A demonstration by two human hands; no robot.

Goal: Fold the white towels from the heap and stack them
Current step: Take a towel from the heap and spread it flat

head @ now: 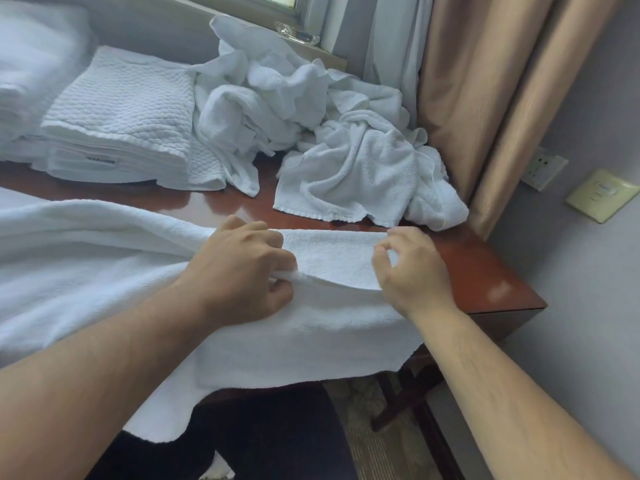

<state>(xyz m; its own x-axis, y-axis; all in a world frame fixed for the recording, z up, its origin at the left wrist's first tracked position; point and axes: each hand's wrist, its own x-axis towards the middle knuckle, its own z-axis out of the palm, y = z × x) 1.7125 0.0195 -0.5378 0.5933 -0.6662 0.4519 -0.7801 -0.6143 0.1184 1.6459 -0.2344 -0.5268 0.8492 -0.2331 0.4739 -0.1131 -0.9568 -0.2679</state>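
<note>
Both hands are on the large white terry towel (pixel 104 271), which lies spread across the near edge of the glossy red-brown wooden table (pixel 485 271), with a good part hanging off the front. The left hand (pixel 242 268) pinches a raised fold of it between thumb and curled fingers. The right hand (pixel 412 268) is curled at the fold's right end and seems to pinch the edge there (the fingertips hide the contact, so I judge this more than see it).

What worries me is the overhang. The tabletop looks slick, and if either pinch loosens, the hanging cloth could drag the whole towel off. The two grips also sit close together at one end, so the long stretch to the left is uncontrolled and the fold may run crooked.

Beyond the hands, the heap of crumpled white towels (pixel 311 116) spills near the working area, and a wide sweep could snag it. The stack of folded white waffle-weave towels (pixel 121 116) stands well apart at the back left.
</note>
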